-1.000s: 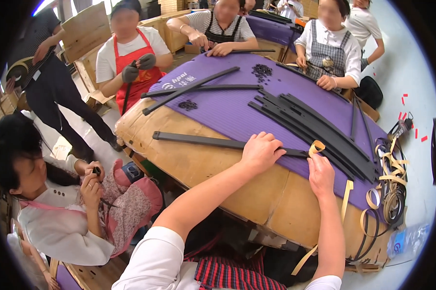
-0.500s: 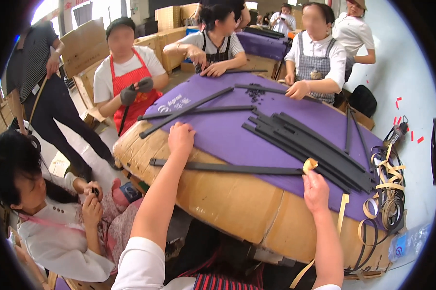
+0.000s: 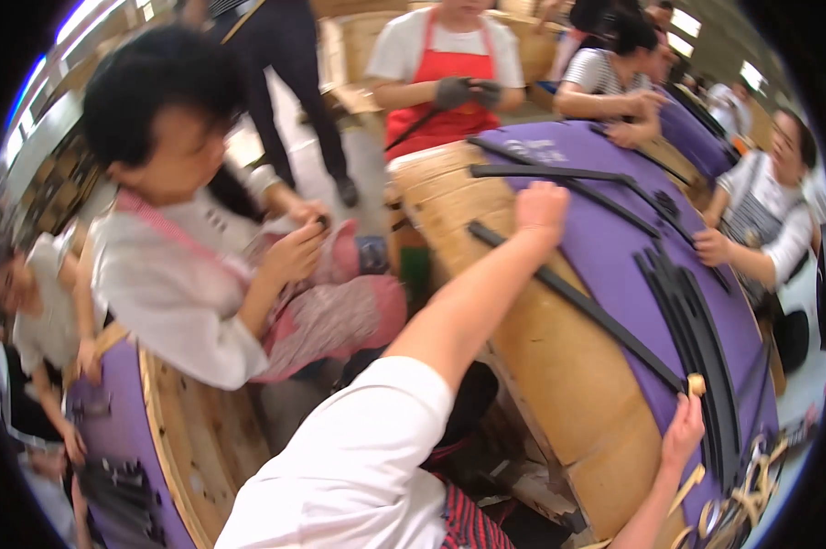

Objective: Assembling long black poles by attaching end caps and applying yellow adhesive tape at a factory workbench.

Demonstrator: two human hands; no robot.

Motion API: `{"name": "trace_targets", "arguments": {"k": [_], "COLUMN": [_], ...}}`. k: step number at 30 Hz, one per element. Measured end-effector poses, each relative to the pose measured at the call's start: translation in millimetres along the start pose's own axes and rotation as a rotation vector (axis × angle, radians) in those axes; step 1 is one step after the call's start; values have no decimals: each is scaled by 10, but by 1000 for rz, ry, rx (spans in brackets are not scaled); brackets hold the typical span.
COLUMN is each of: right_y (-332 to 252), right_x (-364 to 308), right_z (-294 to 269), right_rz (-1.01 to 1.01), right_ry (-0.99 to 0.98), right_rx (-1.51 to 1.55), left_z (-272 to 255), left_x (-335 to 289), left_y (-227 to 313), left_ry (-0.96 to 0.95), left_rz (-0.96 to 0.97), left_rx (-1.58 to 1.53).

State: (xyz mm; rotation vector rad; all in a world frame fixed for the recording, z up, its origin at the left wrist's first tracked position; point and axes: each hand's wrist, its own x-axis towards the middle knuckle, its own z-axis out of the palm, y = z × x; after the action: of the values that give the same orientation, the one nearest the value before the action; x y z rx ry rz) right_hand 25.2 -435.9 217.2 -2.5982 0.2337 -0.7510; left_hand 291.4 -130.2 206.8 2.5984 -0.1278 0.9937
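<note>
My left hand [image 3: 541, 212] is closed over the purple sheet [image 3: 605, 240], beside crossed dark strips; what its fingers hold, if anything, is hidden. One long black strip [image 3: 582, 302] lies slantwise along the sheet's edge, its near end by my right hand [image 3: 683, 432]. Between the right fingertips a cream strap [image 3: 696, 384] is pinched, its curled end sticking up. Just right of that strip lies a stack of black strips [image 3: 696, 339].
Tangled cream and black straps [image 3: 751, 485] lie at the table's right end. Brown cardboard [image 3: 541, 366] covers its near side. A seated person [image 3: 202, 247] is close on my left. Others stand across the table, one in a red apron [image 3: 449, 69]. Another purple-topped table [image 3: 120, 412] stands lower left.
The view has swung to the left, bringing the seated person closer and a second table into sight. Both hands keep about the same places by the strips; the right still pinches the strap.
</note>
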Motion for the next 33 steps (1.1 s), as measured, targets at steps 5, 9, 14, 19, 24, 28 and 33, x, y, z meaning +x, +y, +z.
{"name": "trace_targets", "arguments": {"k": [5, 9, 14, 19, 24, 28, 33], "right_y": [14, 54, 87, 153, 106, 90, 53], "right_x": [-21, -18, -5, 9, -10, -29, -30], "right_z": [136, 153, 126, 108, 100, 99, 88], "right_rz": [-58, -99, -71, -56, -24, -22, -5], "right_ry": [-50, -34, -56, -47, -88, -72, -83], "right_rx": [61, 61, 5, -10, 7, 59, 145], "left_z": [-38, -79, -68, -149, -110, -141, -128], "left_x": [-95, -127, -108, -73, -144, -137, -137], "left_y": [-201, -205, -154, -94, -133, -138, -139], "left_ry": [170, 169, 162, 151, 68, 24, 65], "left_rz": [32, 65, 64, 66, -5, -17, 30], "left_rx": [-125, -176, -268, -335, -443, -492, -465]}}
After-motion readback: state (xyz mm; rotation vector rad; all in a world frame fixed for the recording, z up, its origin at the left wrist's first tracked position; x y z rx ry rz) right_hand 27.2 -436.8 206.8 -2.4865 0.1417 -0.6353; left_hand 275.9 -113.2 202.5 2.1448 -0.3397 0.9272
